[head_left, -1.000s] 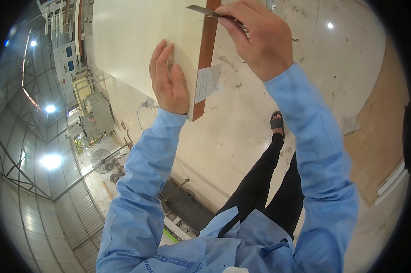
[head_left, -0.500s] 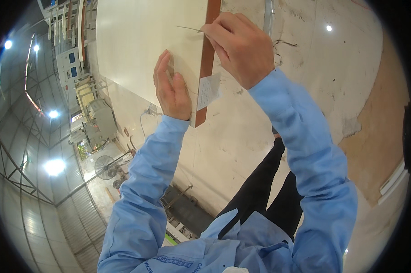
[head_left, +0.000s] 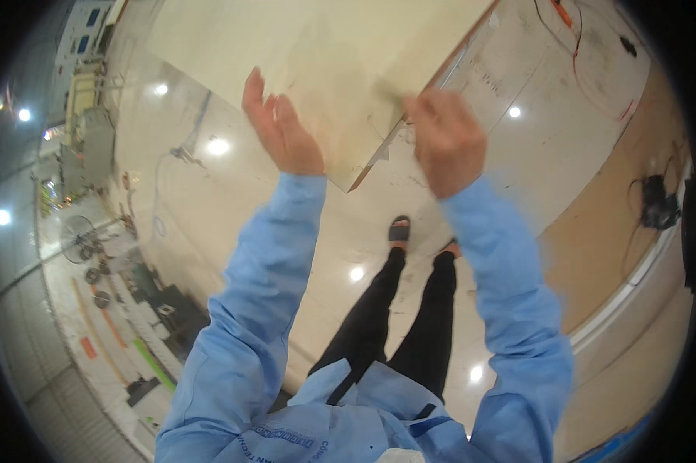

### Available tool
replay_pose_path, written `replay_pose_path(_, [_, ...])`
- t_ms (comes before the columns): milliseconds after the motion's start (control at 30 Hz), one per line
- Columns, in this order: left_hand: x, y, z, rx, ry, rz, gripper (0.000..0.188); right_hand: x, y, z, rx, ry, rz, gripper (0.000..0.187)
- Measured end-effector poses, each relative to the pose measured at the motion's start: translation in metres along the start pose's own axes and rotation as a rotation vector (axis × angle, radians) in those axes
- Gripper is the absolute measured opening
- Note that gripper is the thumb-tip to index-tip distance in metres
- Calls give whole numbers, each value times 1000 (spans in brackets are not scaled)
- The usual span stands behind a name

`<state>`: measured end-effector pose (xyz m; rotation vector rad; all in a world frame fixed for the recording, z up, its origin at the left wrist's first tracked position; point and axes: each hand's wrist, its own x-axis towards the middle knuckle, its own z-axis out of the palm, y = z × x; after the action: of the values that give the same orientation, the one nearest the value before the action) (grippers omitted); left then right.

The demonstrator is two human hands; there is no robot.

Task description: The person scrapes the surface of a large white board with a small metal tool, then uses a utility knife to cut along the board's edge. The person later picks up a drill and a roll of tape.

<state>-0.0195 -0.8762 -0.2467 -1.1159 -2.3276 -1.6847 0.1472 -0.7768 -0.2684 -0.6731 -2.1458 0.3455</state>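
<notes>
A large cream panel (head_left: 301,38) with a brown edge lies in front of me, its near corner pointing toward my body. My left hand (head_left: 282,131) is over the panel's near left side, fingers stretched out and holding nothing; whether it touches the surface I cannot tell. Near the panel's right edge, my right hand (head_left: 448,143) is closed and smeared by motion. From its fingers a thin, dark blade-like piece (head_left: 390,91) sticks out leftward over the panel, too blurred to make out its kind. A pale label (head_left: 383,155) hangs at the edge by the corner.
My sandalled foot (head_left: 399,230) stands on the pale floor below the panel. An orange tool (head_left: 563,12) with a cable lies at the far right, and a black object with cords (head_left: 658,202) is farther right. A fan (head_left: 78,238) and machinery stand left.
The view has shifted, showing more floor and both feet. My right hand with the thin piece appears lower, blurred, and farther from the panel edge. My left hand's fingers are more spread.
</notes>
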Motion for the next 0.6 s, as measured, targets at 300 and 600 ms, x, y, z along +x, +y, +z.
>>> replay_pose_path(300, [-235,-101,-165,191,-256,-762,28,3,-3,-14,-159,-134,-144,19])
replay_pose_path(600, [-470,-151,-272,529,-566,-1349,29,-55,-54,1,-10,-267,-157,12])
